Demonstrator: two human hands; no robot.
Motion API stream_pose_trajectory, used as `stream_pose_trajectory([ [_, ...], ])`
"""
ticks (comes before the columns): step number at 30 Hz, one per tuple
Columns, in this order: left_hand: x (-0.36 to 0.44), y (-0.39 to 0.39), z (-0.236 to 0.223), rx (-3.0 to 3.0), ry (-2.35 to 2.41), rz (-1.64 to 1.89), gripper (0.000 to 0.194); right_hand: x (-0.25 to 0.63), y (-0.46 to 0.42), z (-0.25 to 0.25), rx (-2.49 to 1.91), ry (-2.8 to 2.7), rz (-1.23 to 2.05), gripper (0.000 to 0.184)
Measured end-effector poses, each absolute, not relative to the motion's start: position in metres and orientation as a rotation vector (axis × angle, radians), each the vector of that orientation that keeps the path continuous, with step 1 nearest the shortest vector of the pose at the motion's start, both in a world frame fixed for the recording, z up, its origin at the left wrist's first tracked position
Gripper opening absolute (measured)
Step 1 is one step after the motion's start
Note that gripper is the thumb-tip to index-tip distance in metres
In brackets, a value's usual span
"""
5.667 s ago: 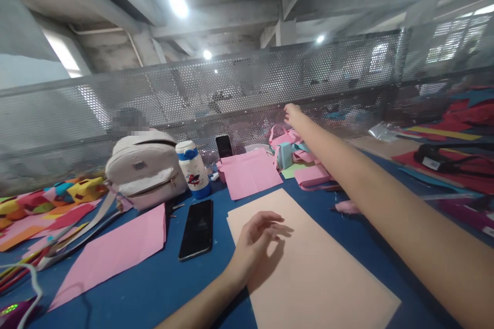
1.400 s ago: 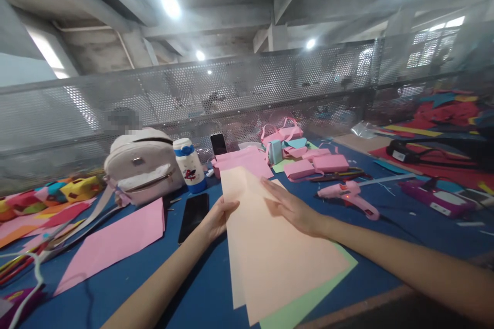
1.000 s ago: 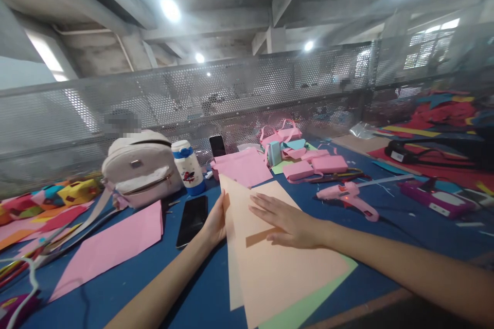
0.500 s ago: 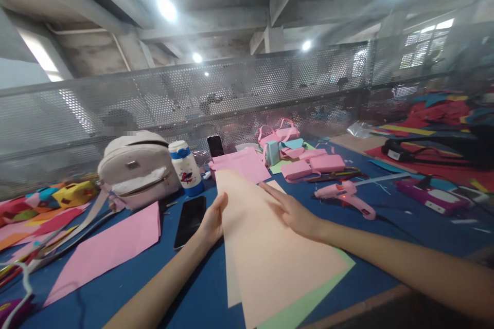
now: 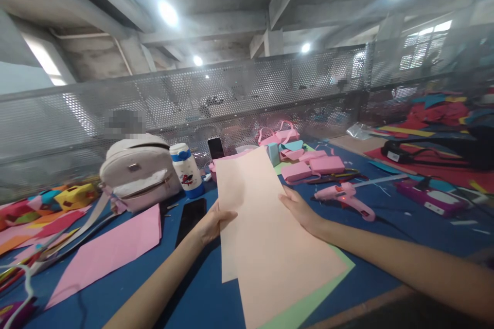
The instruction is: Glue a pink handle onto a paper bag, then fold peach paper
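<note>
Large peach sheets of paper (image 5: 266,236) fill the middle of the view, their far end raised off the table. On their left edge, my left hand (image 5: 213,222) grips with the thumb on top and the fingers underneath. My right hand (image 5: 303,211) holds the right edge, its thumb and fingertips at the paper and some fingers hidden behind. Below the peach paper, a light green sheet (image 5: 314,298) sticks out at the near right. A black phone (image 5: 189,218) lies beside my left hand, and a pink hot glue gun (image 5: 347,198) rests to the right of my right hand.
On the blue table (image 5: 370,262) stand a white backpack (image 5: 139,169) and a white-and-blue bottle (image 5: 187,172). Pink paper (image 5: 111,252) lies at left, several pink box shapes (image 5: 326,165) behind. A purple power strip (image 5: 432,198) is at right. A perforated metal screen (image 5: 247,92) bounds the back.
My right hand has gone from lying flat across the paper to gripping its right edge. The paper's far end has risen, covering more of the pink stack. My left thumb now presses over the sheet.
</note>
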State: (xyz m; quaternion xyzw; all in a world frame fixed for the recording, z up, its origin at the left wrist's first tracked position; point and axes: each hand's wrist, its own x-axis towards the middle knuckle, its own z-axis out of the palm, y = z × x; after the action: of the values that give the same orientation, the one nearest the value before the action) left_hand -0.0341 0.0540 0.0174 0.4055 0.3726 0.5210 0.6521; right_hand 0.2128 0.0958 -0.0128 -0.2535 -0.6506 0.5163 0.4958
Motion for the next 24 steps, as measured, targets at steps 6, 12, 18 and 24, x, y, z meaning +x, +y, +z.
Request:
stream_pose_trajectory([
  [6, -0.033, 0.053, 0.019, 0.983, 0.849, 1.158, 0.096, 0.215, 0.081, -0.006, -0.523, -1.653, 1.348, 0.055],
  [12, -0.034, 0.055, 0.022, 1.019, 0.848, 1.242, 0.105, 0.215, 0.074, 0.0, -0.353, -1.677, 1.52, 0.059],
  [18, -0.031, 0.056, 0.021, 1.015, 0.835, 1.27, 0.094, 0.216, 0.074, 0.002, -0.328, -1.777, 1.446, 0.057],
  [24, -0.037, 0.052, 0.025, 1.043, 0.854, 1.089, 0.078, 0.217, 0.072, 0.004, -0.427, -1.906, 1.129, 0.05],
])
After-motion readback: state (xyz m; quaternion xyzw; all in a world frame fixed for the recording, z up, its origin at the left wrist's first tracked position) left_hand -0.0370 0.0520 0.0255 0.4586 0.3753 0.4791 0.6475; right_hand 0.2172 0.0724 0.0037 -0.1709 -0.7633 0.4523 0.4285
